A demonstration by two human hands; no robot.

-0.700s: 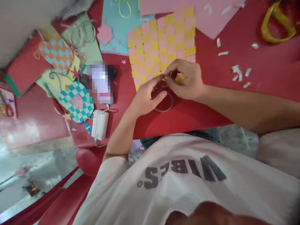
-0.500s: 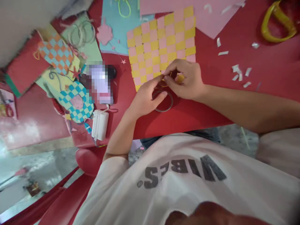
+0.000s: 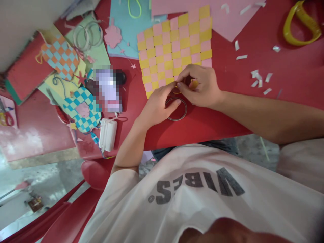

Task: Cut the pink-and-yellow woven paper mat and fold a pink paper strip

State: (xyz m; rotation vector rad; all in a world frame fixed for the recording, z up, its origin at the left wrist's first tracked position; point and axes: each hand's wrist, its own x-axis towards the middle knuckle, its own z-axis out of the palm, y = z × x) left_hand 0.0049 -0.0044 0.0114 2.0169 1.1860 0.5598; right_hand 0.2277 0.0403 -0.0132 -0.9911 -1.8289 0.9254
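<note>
Hardly anything moved since the earlier frame

On the red table (image 3: pixel 202 126), at 12 o'clock in view, the pink-and-yellow woven sheet (image 3: pixel 169 50) is laid. At its 5 o'clock edge, the right hand (image 3: pixel 202 86) is held, thumb and forefinger pressed together; whether anything is pinched cannot be told. At 7 o'clock, the left hand's (image 3: pixel 157 106) thumb is spread from its forefinger. At 6 o'clock, a thin ring (image 3: pixel 186 109) is partly hidden by that thumb.

We count one left hand (image 3: pixel 158 106), one right hand (image 3: pixel 204 84), one pink-and-yellow woven paper sheet (image 3: pixel 174 45), two smaller checkered weavings (image 3: pixel 60 57), one thin ring (image 3: pixel 186 109), two white rings (image 3: pixel 87 37), two pink scalloped cutouts (image 3: pixel 112 36), one red star (image 3: pixel 81 78), one white power brick (image 3: pixel 108 135) and one yellow looped handle (image 3: pixel 288 32).
</note>
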